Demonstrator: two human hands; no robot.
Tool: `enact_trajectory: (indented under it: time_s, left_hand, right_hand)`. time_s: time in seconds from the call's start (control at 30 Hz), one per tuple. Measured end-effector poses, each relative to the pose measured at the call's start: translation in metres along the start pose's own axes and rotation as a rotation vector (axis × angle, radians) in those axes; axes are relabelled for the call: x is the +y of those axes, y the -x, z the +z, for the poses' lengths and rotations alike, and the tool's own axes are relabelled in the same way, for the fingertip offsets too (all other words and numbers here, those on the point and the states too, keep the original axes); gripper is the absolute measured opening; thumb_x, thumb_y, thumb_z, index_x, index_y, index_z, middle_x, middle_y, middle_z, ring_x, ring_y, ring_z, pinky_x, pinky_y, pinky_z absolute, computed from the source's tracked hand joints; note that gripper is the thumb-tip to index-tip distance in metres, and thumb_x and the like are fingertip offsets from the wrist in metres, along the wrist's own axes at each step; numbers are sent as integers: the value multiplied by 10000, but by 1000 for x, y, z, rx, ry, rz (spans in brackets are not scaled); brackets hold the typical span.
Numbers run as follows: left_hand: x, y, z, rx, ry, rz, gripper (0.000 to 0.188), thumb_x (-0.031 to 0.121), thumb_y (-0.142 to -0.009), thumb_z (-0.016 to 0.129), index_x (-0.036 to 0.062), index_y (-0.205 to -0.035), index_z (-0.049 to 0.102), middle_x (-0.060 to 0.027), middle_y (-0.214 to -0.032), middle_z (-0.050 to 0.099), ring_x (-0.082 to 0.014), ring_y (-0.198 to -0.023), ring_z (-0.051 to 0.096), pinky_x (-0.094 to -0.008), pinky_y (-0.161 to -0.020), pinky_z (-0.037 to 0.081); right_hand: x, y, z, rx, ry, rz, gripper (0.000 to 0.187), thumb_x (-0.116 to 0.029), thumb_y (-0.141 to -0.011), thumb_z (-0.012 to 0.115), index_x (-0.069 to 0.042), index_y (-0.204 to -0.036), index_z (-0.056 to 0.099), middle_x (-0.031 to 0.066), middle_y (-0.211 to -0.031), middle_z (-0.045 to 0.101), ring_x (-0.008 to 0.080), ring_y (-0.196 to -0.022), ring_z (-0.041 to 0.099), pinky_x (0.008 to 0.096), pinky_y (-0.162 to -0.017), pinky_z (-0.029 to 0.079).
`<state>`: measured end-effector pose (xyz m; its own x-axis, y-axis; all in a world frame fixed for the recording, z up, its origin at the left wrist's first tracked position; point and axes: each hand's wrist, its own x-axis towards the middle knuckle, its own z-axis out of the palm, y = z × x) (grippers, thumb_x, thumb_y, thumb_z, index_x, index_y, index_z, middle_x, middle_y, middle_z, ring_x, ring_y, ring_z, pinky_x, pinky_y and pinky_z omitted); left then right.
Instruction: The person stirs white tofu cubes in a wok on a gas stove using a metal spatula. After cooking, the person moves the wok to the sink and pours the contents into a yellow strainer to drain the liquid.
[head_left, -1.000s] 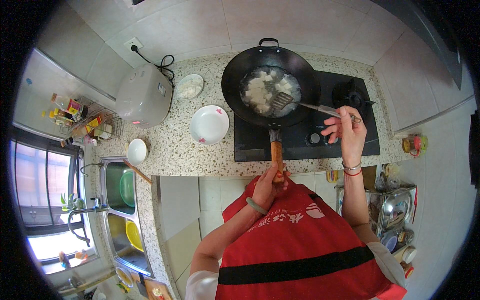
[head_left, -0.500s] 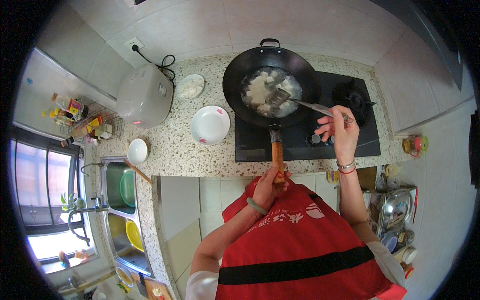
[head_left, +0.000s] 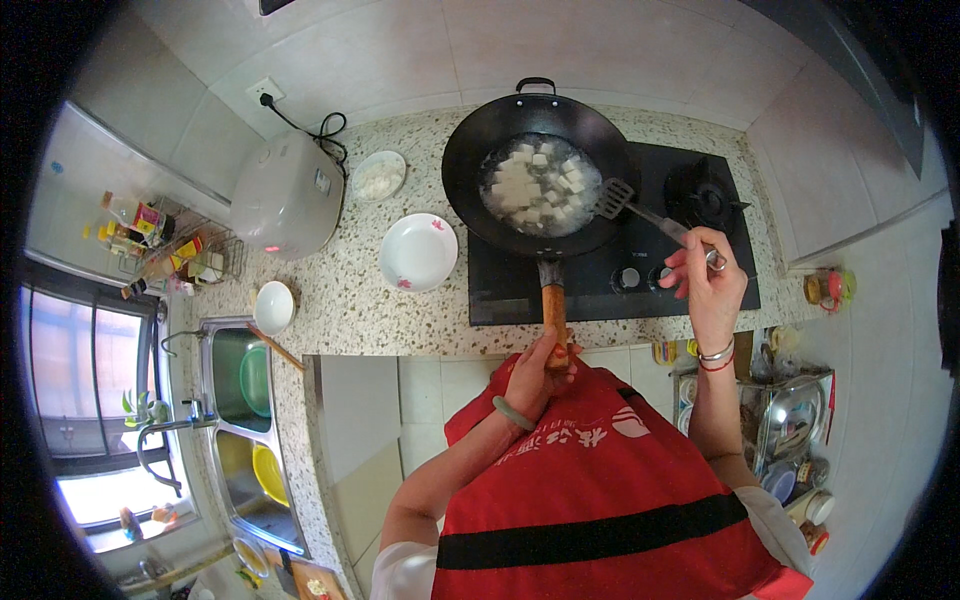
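A black wok [head_left: 470, 150] sits on the left side of the black gas stove [head_left: 500, 292]. White tofu-like cubes [head_left: 540, 185] lie in bubbling liquid at its bottom. My left hand [head_left: 540, 368] is wrapped round the end of the wok's wooden handle [head_left: 554, 310]. In my right hand [head_left: 710, 278] is a slotted metal spatula [head_left: 655, 220], gripped by its handle. The spatula's head is at the right inner wall of the wok, just beside the cubes.
Left of the wok stand a white flower-patterned plate [head_left: 420, 270], a small dish of white stuff [head_left: 379, 178], a white bowl [head_left: 273, 307] and a grey rice cooker [head_left: 285, 195]. A double sink [head_left: 275, 432] is farther left. The right burner [head_left: 708, 195] holds no pan.
My right hand has moved right and slightly down, drawing the spatula head out of the cubes to the wok's right side. My left hand stays on the handle.
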<state>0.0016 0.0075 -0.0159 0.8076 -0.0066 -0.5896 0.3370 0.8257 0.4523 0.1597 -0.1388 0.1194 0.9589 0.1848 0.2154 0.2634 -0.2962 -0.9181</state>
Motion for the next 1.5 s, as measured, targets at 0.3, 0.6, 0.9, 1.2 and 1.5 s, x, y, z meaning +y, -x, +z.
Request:
enact_trajectory:
  time_s: [0.3, 0.6, 0.9, 1.2, 1.5]
  left_hand:
    - [0, 0, 0, -7, 39, 21, 368, 425, -946, 484, 74, -1053, 510, -91, -962, 611, -143, -698, 540, -282, -616, 457]
    - [2, 3, 4, 19, 60, 25, 322, 390, -949, 497, 68, -924, 501, -124, -961, 609, -152, -687, 536, -287, -621, 462]
    - [2, 3, 3, -7, 38, 30, 359, 423, -947, 484, 68, -996, 505, -104, -966, 601, -150, -693, 537, -283, -626, 460]
    - [-4, -1, 1, 0, 17, 34, 464, 462, -952, 442, 61, -1179, 496, -69, -939, 589, -152, -683, 529, -292, -597, 440]
    - [-2, 2, 2, -12, 66, 39, 367, 393, -948, 493, 49, -1073, 512, -123, -969, 609, -150, -690, 539, -286, -632, 461]
  right_hand:
    - [12, -4, 7, -149, -319, 218, 232, -246, -966, 498, -19, -975, 544, 95, -671, 627, 141, -489, 614, 206, -372, 417]
    - [42, -4, 40, -227, -513, 255, 260, -216, -989, 438, -15, -1125, 530, 134, -847, 662, 177, -613, 661, 240, -453, 490]
    - [52, -9, 47, -232, -386, 105, 227, -146, -989, 429, -27, -1147, 540, 95, -989, 644, 136, -733, 654, 229, -541, 479]
    - [48, -11, 17, -168, -122, -2, 222, -118, -967, 459, -40, -1149, 558, 72, -964, 665, 105, -718, 657, 208, -518, 474]
    - [56, 12, 12, -322, 140, -260, 179, -31, -927, 487, -25, -1075, 586, 122, -982, 623, 175, -773, 671, 261, -576, 502]
